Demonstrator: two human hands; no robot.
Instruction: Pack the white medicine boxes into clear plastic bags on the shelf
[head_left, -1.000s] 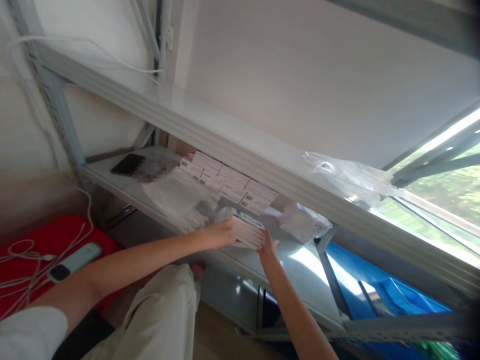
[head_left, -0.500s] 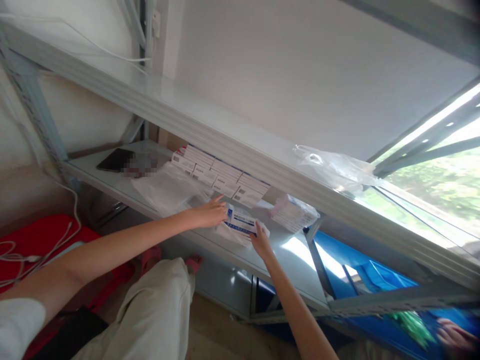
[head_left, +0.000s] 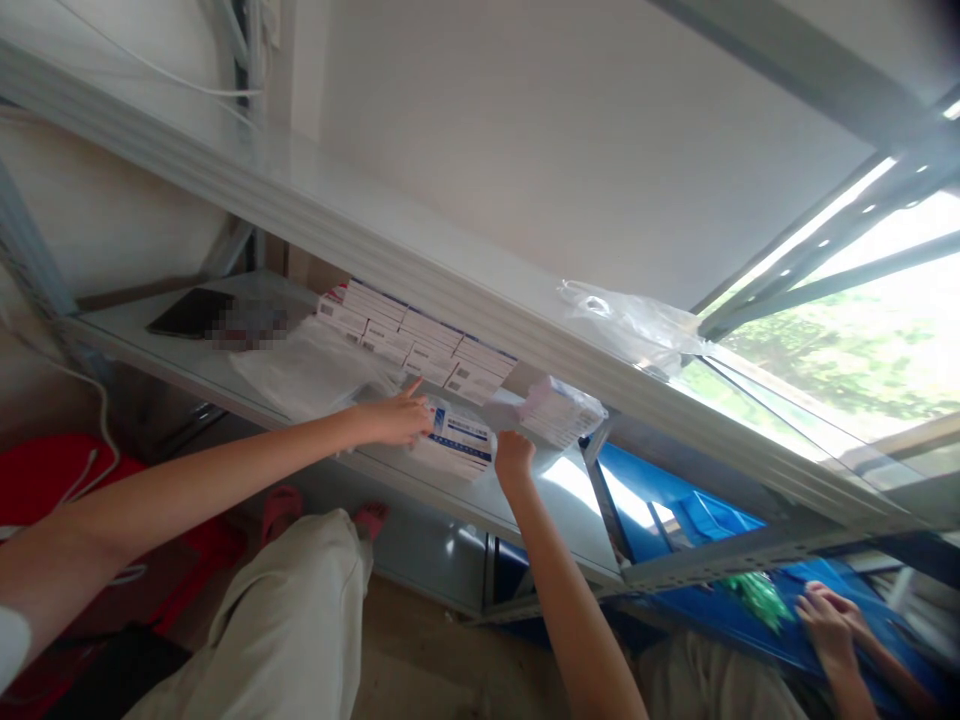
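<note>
A white and blue printed box lies on the lower shelf, with clear plastic bag film around it. Whether the box is fully inside the film I cannot tell. My left hand grips the box's left end, its index finger stretched out. At the right end, my right hand is closed like a fist; what its fingers hold is hidden. Just behind stand several white labelled boxes in rows. Beyond my right hand sits a plastic-wrapped pack. Flat clear bags lie left of my left hand.
The upper shelf's edge crosses above my hands, with a crumpled clear bag on it. A dark flat object lies at the lower shelf's left. Another person's hands are at lower right, near blue bins.
My right hand has gone from thumb-on-top of the box's right end to a closed fist beside it. The box's printed face shows more fully. The view has shifted right.
</note>
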